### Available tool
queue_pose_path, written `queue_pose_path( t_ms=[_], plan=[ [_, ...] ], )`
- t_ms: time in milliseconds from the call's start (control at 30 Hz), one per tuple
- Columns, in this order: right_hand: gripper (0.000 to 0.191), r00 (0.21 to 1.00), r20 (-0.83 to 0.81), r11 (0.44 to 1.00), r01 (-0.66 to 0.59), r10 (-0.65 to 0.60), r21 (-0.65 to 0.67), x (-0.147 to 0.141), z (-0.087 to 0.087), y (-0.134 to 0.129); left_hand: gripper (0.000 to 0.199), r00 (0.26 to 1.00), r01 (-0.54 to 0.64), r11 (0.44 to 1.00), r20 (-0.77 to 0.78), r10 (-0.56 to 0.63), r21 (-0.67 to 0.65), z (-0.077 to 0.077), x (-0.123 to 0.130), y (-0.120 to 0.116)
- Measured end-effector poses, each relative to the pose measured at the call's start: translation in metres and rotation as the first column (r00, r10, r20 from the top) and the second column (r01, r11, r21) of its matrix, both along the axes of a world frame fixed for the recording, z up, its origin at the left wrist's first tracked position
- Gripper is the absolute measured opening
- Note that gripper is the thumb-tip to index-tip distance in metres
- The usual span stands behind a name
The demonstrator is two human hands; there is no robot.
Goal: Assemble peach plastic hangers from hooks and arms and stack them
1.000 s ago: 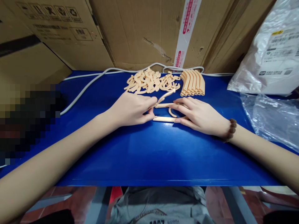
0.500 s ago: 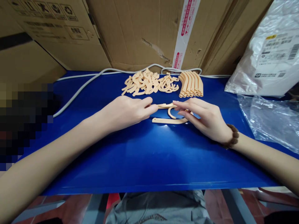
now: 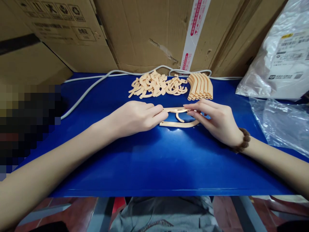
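Observation:
A long beige plastic hanger part (image 3: 172, 110) spans between my two hands, just above the blue table. My left hand (image 3: 142, 117) is closed around its left end, the fingertips hiding that end. At the other end my right hand (image 3: 214, 120), with a brown band on the wrist, pinches it between thumb and fingers. A beige curved hook (image 3: 179, 117) shows just below the part; whether the two are joined I cannot tell. Nearer to me, a beige curved hanger arm (image 3: 177, 124) lies on the table, its right end partly behind my right thumb.
Farther back lie a heap of beige pieces (image 3: 151, 84), a smaller heap of hooks (image 3: 176, 86) and a neat row of curved arms (image 3: 200, 86). A white cable (image 3: 83, 96) runs behind them, along cardboard boxes (image 3: 145, 35). White bag (image 3: 272, 71) and clear plastic (image 3: 277, 125) at right.
The view has shifted slightly. My right fingers now close on the right end of the held part, and the hook beneath it appears turned a little.

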State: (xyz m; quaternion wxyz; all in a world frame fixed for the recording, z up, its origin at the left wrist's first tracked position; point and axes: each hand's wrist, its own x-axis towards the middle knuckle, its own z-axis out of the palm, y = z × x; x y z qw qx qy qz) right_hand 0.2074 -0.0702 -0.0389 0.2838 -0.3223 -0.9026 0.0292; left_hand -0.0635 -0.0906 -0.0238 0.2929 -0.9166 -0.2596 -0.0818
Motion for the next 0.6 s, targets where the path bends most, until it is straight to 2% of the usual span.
queue_pose_path(
  t_ms=[133,233,333,433,600],
  plan=[
    [0.023,0.999,-0.015,1.0,-0.028,0.029,0.013,-0.001,0.002,-0.001,0.034,0.992,-0.118,0.988,0.022,0.121,-0.099,-0.003,0.001,0.002],
    [0.023,1.0,-0.025,0.996,-0.009,0.012,0.084,-0.004,0.004,-0.004,0.032,0.965,-0.175,0.97,0.165,0.204,-0.17,-0.007,0.004,0.002],
    [0.023,0.998,0.034,0.983,-0.051,0.046,0.178,-0.009,0.007,-0.01,0.029,0.944,-0.116,0.953,0.266,0.193,-0.28,-0.01,0.013,-0.004],
    [0.021,0.984,0.121,0.943,-0.163,0.133,0.291,-0.014,0.009,-0.016,0.038,0.938,-0.055,0.926,0.298,0.176,-0.374,-0.011,0.021,-0.012],
    [0.021,0.955,0.225,0.897,-0.264,0.193,0.354,-0.014,0.011,-0.018,0.039,0.919,-0.106,0.897,0.303,0.253,-0.429,-0.01,0.024,-0.016]
  ],
)
